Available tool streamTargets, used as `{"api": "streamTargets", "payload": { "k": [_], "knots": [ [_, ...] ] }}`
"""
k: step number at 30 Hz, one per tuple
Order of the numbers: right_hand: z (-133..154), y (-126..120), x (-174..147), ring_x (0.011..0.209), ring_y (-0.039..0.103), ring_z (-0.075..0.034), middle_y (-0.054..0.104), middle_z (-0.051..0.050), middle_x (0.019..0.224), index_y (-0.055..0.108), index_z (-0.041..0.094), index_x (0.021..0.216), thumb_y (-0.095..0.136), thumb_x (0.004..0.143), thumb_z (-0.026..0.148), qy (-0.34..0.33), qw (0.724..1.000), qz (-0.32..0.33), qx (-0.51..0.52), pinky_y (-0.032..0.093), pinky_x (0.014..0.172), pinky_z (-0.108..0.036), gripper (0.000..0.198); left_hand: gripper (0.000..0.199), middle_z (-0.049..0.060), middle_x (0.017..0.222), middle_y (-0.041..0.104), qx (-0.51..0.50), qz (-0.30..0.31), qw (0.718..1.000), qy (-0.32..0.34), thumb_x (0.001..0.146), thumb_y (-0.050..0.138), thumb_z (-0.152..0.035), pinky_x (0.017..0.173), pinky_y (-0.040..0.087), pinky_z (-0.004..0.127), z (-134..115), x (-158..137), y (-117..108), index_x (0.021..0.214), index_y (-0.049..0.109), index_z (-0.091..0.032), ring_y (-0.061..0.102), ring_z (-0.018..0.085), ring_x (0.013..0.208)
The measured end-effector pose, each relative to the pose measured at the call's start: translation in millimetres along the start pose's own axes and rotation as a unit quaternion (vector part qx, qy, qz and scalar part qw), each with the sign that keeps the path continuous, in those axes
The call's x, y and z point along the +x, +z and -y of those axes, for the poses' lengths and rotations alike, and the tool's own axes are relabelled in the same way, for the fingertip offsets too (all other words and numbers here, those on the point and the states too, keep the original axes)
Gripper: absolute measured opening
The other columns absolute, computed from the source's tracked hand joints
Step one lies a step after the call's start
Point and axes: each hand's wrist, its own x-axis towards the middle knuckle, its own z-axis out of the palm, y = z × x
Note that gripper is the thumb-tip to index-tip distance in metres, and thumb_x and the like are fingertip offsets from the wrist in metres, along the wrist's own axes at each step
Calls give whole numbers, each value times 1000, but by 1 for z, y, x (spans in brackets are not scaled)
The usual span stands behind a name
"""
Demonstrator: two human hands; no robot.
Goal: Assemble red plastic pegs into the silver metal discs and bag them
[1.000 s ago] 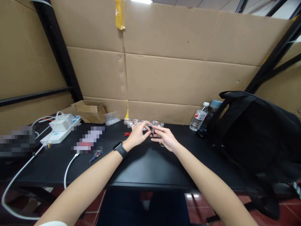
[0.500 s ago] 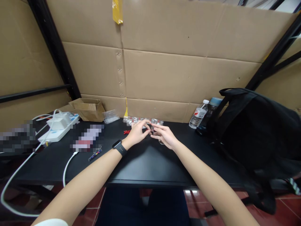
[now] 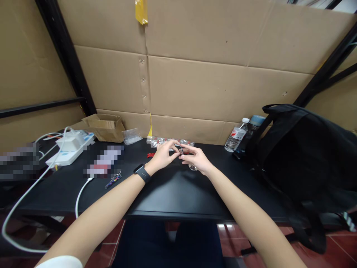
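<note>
Between my two hands, above the middle of the black table (image 3: 173,193), is a small dark, shiny piece (image 3: 182,151), too small to name. My left hand (image 3: 165,154), with a black watch on its wrist, has its fingertips pinched at the piece's left side. The fingers of my right hand (image 3: 196,159) close on it from the right. Red cord (image 3: 151,155) lies beside my left hand, and more red shows between the hands. Beneath my right hand sits a small clear round object (image 3: 192,167), partly covered. Small clear packets (image 3: 185,142) with red bits lie just behind the hands.
To the left are a white power strip (image 3: 60,158) with cables, a blurred phone-like object (image 3: 104,162), a keychain (image 3: 113,181) and an open cardboard box (image 3: 106,128). On the right stand a water bottle (image 3: 236,136), a blue-capped bottle (image 3: 255,123) and a black backpack (image 3: 304,160). Cardboard panels (image 3: 195,89) wall the back.
The small piece has turned and now shows a thinner edge. My right fingers have shifted slightly around it, and more of the clear round object shows. My left hand keeps its pinch.
</note>
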Motion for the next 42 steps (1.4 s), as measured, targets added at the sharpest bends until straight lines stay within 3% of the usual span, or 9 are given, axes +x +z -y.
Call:
{"api": "streamTargets", "payload": {
  "k": [8, 17, 28, 31, 34, 38, 42],
  "knots": [
    [-6, 0, 3, 80, 73, -17, 72, -5, 110, 60, 20, 90, 88, 68, 32, -22, 999, -26, -19, 62, 76, -33, 38, 30, 3, 97, 78, -8, -6, 1000, 0, 88, 69, -27, 97, 45, 42, 3, 1, 2, 113, 54, -25, 70, 26, 109],
    [-10, -1, 4, 80, 72, -19, 72, -4, 96, 60, 20, 87, 87, 67, 31, -11, 999, -29, -30, 58, 71, -30, 35, 34, 3, 97, 78, -20, 23, 999, 8, 89, 67, -25, 101, 44, 43, 0, -1, 1, 120, 54, -25, 69, 26, 113],
    [-10, -5, 5, 93, 73, -19, 72, -6, 115, 61, 22, 97, 88, 64, 28, -36, 999, -6, -27, 58, 87, -35, 43, 34, 2, 99, 78, 34, 32, 999, 4, 89, 67, -31, 104, 40, 46, 1, 1, -1, 121, 57, -28, 65, 27, 115],
    [-8, -5, 5, 92, 73, -21, 71, -8, 119, 61, 22, 98, 89, 63, 28, -26, 999, -15, -26, 60, 82, -36, 45, 23, 4, 104, 77, 118, -13, 992, -51, 91, 62, -35, 103, 38, 48, 19, 6, -17, 113, 64, -28, 61, 29, 114],
    [-6, -6, 5, 90, 73, -21, 69, -9, 122, 61, 20, 89, 90, 61, 31, -14, 999, -33, -27, 62, 78, -36, 41, 18, 10, 113, 74, 250, -53, 952, -165, 90, 59, -33, 100, 34, 55, 57, 6, -50, 102, 71, -26, 54, 37, 119],
    [-4, -8, 6, 92, 73, -20, 70, -9, 117, 61, 18, 82, 90, 59, 33, -30, 998, -51, -33, 60, 83, -35, 39, 32, 17, 122, 70, 347, -66, 888, -293, 87, 55, -30, 96, 33, 58, 110, -10, -97, 112, 71, -23, 44, 44, 126],
    [-4, -10, 7, 94, 72, -21, 70, -8, 114, 61, 18, 80, 90, 59, 34, -34, 997, -53, -37, 58, 86, -35, 39, 41, 20, 124, 68, 368, -70, 859, -347, 88, 49, -30, 96, 31, 57, 131, -23, -113, 123, 68, -21, 43, 42, 127]
  ]
}}
